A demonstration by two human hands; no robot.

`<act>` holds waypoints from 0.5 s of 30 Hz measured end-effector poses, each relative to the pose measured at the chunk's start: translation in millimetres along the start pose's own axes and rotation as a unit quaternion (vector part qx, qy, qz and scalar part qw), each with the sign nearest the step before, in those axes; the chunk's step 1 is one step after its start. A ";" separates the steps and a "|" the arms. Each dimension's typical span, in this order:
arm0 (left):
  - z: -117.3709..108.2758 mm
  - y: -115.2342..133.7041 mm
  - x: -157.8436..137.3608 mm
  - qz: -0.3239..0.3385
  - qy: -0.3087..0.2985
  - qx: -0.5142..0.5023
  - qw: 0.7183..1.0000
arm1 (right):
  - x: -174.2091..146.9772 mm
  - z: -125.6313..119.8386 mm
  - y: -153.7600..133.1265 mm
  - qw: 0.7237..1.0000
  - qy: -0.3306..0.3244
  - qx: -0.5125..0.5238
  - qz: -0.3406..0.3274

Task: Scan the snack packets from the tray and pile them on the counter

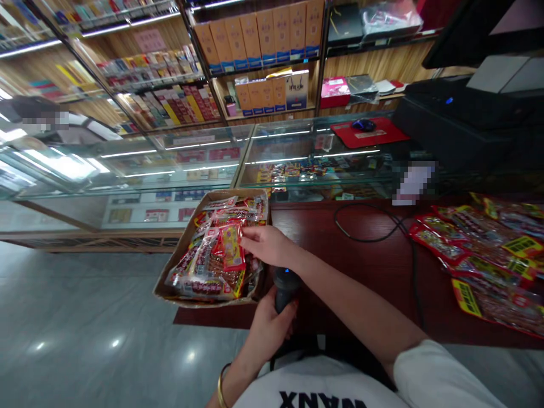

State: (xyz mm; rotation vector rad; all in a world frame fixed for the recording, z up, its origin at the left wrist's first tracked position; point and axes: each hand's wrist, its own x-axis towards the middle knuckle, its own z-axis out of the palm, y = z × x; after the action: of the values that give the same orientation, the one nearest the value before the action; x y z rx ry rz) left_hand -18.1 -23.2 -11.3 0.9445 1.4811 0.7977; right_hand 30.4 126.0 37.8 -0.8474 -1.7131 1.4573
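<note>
Over the box [176, 258], the right hand [270, 245] is pinching a small packet [232, 247] by its edge, the left hand [268, 323] beside the box is gripping a scanner [285, 281], and the packet is looking light, pliable and slippery, its flat edge probably offering the surest hold.

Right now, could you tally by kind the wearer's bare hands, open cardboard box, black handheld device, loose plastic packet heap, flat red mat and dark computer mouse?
Bare hands, left hand and right hand: 2
Open cardboard box: 1
Black handheld device: 1
Red-and-yellow plastic packet heap: 1
Flat red mat: 1
Dark computer mouse: 1
Total: 7
</note>
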 end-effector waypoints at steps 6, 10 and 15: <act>-1.0 4.5 5.5 -0.006 0.015 -0.007 1.000 | -52.2 -61.6 16.1 0.973 0.135 -0.185 0.002; 5.3 12.0 14.1 0.002 -0.001 -0.002 1.000 | -127.6 -164.5 39.6 0.881 0.301 -0.348 0.109; 20.7 20.7 19.7 0.010 -0.037 0.003 0.999 | -221.3 -276.0 56.6 0.709 0.417 -0.498 0.274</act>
State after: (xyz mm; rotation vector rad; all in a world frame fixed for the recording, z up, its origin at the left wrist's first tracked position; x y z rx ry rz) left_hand 4.4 3.0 -4.2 0.9849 1.4116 0.7656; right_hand 382.9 89.2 -14.4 -2.3043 -1.4220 0.0874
